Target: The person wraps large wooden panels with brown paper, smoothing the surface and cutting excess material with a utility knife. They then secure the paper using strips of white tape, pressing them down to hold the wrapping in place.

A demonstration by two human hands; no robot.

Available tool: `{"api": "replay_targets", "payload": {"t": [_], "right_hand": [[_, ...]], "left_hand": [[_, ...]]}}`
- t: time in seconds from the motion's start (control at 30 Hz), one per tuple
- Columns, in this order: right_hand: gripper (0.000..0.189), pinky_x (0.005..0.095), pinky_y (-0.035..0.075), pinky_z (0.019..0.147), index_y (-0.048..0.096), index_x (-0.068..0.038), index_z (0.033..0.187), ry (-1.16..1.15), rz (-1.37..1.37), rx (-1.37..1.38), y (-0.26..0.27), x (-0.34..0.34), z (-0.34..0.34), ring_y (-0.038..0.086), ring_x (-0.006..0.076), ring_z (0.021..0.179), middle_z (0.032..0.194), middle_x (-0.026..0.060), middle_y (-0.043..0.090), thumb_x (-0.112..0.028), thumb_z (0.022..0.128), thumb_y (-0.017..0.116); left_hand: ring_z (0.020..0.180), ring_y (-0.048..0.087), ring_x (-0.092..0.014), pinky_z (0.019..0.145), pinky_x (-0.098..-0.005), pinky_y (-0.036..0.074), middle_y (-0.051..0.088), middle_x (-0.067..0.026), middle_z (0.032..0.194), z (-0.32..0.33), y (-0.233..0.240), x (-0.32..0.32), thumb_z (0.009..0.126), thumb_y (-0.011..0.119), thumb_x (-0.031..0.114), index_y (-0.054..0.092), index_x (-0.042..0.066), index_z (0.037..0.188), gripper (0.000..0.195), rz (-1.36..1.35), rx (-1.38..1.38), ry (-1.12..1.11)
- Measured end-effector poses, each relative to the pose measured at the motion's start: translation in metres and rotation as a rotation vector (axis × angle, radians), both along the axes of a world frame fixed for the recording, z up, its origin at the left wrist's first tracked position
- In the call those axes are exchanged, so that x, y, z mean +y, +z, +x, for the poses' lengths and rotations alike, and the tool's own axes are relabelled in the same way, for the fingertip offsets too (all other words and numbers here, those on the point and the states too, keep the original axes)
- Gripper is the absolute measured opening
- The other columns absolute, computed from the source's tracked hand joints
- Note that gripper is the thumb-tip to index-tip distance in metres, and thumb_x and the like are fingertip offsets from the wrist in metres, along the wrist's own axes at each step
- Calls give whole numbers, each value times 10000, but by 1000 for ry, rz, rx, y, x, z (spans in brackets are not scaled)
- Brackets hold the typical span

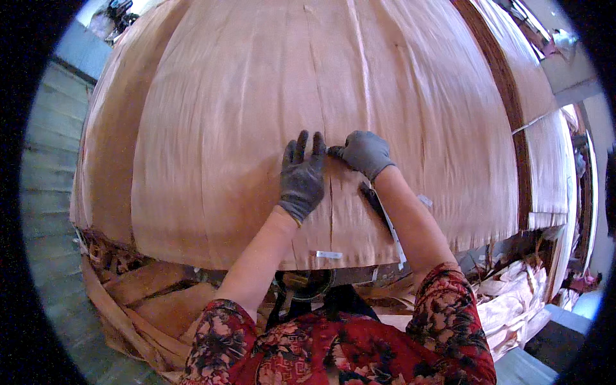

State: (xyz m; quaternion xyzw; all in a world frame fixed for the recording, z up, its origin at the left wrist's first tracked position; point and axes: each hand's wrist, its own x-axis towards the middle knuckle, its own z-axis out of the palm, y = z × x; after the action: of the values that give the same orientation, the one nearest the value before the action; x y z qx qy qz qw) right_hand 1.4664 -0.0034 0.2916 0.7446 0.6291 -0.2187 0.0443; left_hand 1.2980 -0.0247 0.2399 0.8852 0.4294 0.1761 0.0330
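Note:
A broad sheet of wood veneer point(240, 144) lies before me, with a dark split point(331, 211) running lengthwise near its middle. My left hand point(303, 180), in a grey glove, rests palm down just left of this split, fingers apart. Right of it, my right hand point(365, 153), also gloved, is curled, with a fingertip or thumb at the split line. Whether anything is inside its fingers is hidden. Below the right wrist lie a dark, slender tool point(378, 209), possibly a knife, and a narrow white strip point(392, 231). A short piece of whitish tape point(329, 254) sits at the sheet's near edge.
Another small tape piece point(425, 200) lies beside my right forearm. Scrap veneer point(159, 298) is heaped below the near edge at left, and paler scraps point(515, 298) at right. A dark brown strip point(522, 168) borders the sheet on the right. A round object point(308, 284) is under the edge.

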Motion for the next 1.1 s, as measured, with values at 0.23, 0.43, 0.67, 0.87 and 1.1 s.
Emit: {"api": "replay_targets", "payload": {"t": [0.23, 0.43, 0.67, 0.87, 1.1], "right_hand": [[372, 413, 495, 746, 673, -82, 864, 65, -132, 200, 0, 1, 14, 620, 340, 859, 895, 171, 645, -415, 749, 555], [209, 435, 477, 685, 650, -96, 853, 95, 217, 220, -30, -26, 20, 604, 355, 740, 796, 150, 634, -247, 764, 536], [147, 423, 487, 653, 639, -73, 840, 127, 274, 515, 7, -113, -18, 615, 343, 750, 794, 153, 636, -174, 779, 552], [98, 365, 479, 583, 638, -79, 841, 20, 81, 769, 16, -166, -25, 619, 270, 628, 715, 114, 632, -145, 785, 594], [185, 322, 444, 515, 635, -29, 818, 143, 44, 662, 0, -142, -63, 583, 210, 518, 639, 125, 603, -201, 832, 568]], "left_hand": [[1315, 214, -358, 1071, -442, 178, 297, -170, 1405, 48, 21, 68, 833, 481, 223, 201, -3, 1383, 657, 5, -51, 60], [1326, 180, -339, 1075, -461, 148, 276, -145, 1415, 80, -8, 77, 852, 485, 382, 204, 40, 1392, 698, 50, 14, 97], [1321, 178, -359, 1078, -465, 155, 285, -152, 1408, 76, -9, 82, 833, 517, 414, 232, 55, 1384, 717, -13, -7, 49], [1337, 109, -395, 1064, -477, 184, 159, -197, 1450, -13, -9, 77, 807, 572, 294, 362, 55, 1317, 601, -59, -426, 86], [1333, 162, -377, 1083, -472, 140, 238, -222, 1416, -131, -7, -58, 811, 544, 175, 291, 52, 1364, 620, -33, -42, 243]]}}
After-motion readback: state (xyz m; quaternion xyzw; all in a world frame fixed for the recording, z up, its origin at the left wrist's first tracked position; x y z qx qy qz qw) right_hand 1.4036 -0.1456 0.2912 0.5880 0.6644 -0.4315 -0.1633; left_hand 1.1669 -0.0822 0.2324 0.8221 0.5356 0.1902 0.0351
